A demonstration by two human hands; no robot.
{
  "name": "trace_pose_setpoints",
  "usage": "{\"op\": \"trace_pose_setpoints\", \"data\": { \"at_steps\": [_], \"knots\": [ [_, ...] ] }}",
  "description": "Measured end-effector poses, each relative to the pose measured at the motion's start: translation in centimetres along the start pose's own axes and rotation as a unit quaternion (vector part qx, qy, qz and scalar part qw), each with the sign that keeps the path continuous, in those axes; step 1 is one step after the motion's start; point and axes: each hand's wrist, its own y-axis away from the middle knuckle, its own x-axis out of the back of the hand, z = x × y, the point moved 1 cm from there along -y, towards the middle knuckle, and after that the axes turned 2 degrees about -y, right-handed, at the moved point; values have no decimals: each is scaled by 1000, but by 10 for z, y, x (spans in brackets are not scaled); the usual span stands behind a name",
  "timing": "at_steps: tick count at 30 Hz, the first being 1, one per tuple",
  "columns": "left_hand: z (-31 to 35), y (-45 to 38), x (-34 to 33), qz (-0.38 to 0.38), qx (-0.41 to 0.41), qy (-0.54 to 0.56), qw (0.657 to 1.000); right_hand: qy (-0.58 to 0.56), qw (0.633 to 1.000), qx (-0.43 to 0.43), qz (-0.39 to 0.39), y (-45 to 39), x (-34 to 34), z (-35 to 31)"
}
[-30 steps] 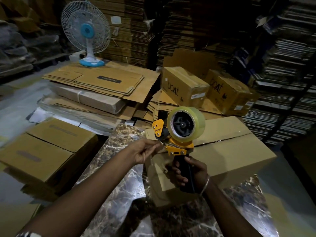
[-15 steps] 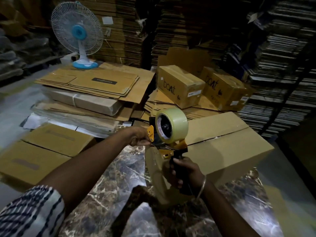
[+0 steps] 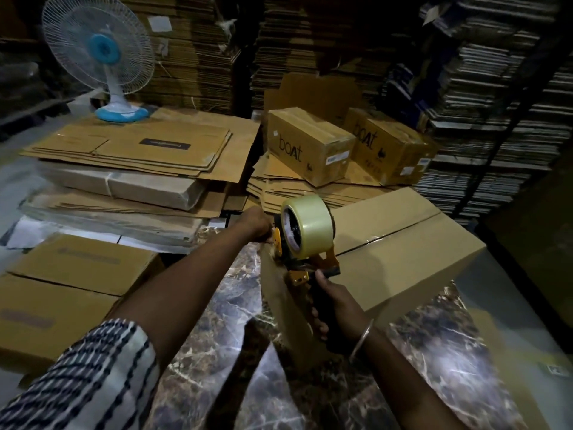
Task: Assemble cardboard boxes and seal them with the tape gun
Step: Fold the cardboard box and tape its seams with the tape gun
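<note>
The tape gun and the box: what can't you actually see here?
Head view only:
- Left hand fingertips: hidden behind the tape gun, so its grip is unclear.
- Tape end on the box: blurred, hidden by the gun.
- Gun handle: wrapped by the right hand.
- Label on the flat cardboard: too small.

A cardboard warehouse, as far as I can see.
Flattened carton stacks (image 3: 198,51) wall me in from 11 to 2 o'clock; printed boxes (image 3: 310,144) at 12, table fan (image 3: 102,57) at 10.
</note>
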Motion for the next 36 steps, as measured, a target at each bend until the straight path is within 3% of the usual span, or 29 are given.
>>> {"op": "trace_pose_setpoints", "data": {
  "at_steps": [5, 9, 16, 36],
  "knots": [
    [-3, -12, 6, 34, -59, -93, 993, 11, 1000, 13, 20, -1, -7, 4],
    [-10, -20, 16, 17, -46, -74, 996, 18, 999, 42, -2, -2, -11, 8],
    [-19, -22, 17, 84, -96, -115, 985, 25, 999, 44, 12, -2, -25, 3],
    [-37, -28, 15, 85, -85, -34, 992, 60, 998, 21, 26, -8, -29, 3]
  ]
}}
